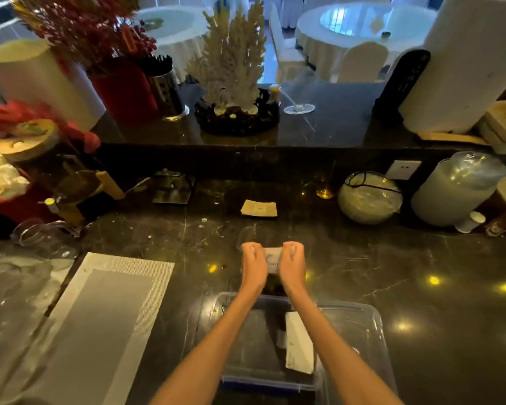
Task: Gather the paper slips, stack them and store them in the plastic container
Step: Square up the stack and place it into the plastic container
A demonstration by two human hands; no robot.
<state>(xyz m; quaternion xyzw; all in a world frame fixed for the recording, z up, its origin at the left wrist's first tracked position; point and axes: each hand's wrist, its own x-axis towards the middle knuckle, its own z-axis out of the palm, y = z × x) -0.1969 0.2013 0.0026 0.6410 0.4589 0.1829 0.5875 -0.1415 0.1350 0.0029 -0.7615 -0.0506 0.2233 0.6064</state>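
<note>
While both forearms reach forward over the dark marble counter (362, 258), the left hand (253, 263) and the right hand (292, 263) grip a small stack of paper slips (273, 260) between them, one hand at each short end, fingers curled closed around the stack. The stack is held just beyond the far rim of the clear plastic container (371, 325), which sits at the near edge of the counter, under the forearms. One white folded paper (298, 343) lies inside the container. A separate tan slip (259, 208) lies flat on the counter farther back, well apart from the hands. A grey placemat (100, 317) lies toward the near left corner.
</note>
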